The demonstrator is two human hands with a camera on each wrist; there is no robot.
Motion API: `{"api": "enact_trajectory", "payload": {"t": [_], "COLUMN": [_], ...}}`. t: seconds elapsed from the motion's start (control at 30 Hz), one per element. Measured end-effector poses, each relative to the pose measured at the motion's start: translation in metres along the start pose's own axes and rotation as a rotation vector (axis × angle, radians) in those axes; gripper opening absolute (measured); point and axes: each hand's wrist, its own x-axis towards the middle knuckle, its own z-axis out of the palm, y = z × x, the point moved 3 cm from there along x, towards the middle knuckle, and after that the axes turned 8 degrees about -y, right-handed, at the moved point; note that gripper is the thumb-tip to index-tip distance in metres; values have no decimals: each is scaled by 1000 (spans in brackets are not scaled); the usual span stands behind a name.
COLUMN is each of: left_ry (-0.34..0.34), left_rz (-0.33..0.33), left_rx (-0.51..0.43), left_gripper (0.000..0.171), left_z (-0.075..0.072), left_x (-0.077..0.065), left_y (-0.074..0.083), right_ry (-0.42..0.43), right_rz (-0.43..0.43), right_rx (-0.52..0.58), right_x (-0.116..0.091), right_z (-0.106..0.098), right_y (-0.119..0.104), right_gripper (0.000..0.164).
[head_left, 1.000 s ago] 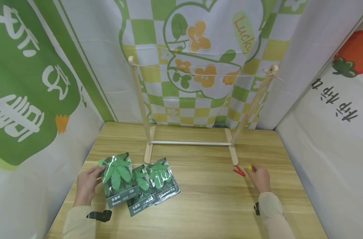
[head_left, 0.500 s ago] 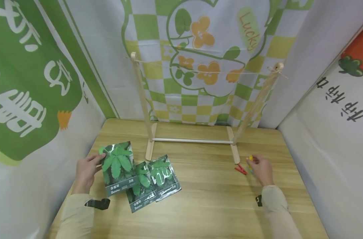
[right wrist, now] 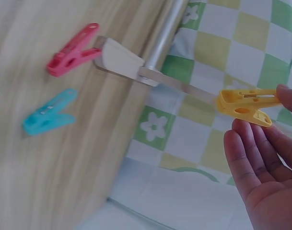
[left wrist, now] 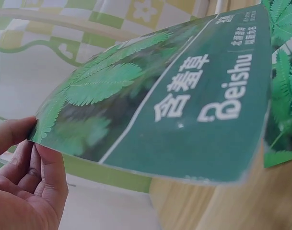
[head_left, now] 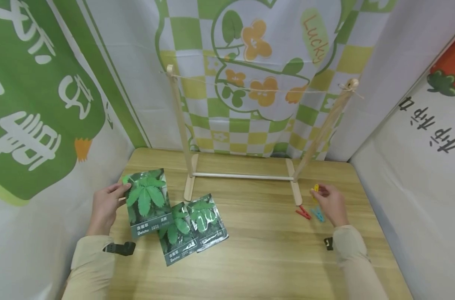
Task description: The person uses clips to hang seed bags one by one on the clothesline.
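While left fingers (left wrist: pixel 53 175) pinch packet (left wrist: pixel 150 105) by its edge, right fingers (right wrist: pixel 241 153) grip yellow clip (right wrist: pixel 228 101), wide tabletop (head_left: pixel 257 233) between.

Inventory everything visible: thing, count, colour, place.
table: 1, brown, centre
rack: 1, pale wood, table's far side
rod: 1, silvery, low across rack
string: 1, pale, between post tops
held packet: 1, green, left hand
loose packets: 2, green, overlapping, table
yellow clip: 1, yellow, right hand
red clip: 1, red, by rack's right foot
blue clip: 1, light blue, beside red clip
printed cloth: count unclear, mostly green/white, behind and beside table
hands: 2, bare, gripping packet and clip
sleeves: 2, beige, forearms
wrist cameras: 2, black, at cuffs
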Motion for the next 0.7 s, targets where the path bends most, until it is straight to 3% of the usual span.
{"api": "enact_trajectory", "payload": {"t": [0.7], "left_ry": [-58], "left_rz": [80], "left_rx": [-194], "left_gripper": [8], "left_z": [-15], "left_x": [-7], "left_y": [44], "right_ry": [6], "right_rz": [-96], "right_rx": [101], "right_x": [21], "right_z": [-33], "right_y": [-44], "right_gripper": [39]}}
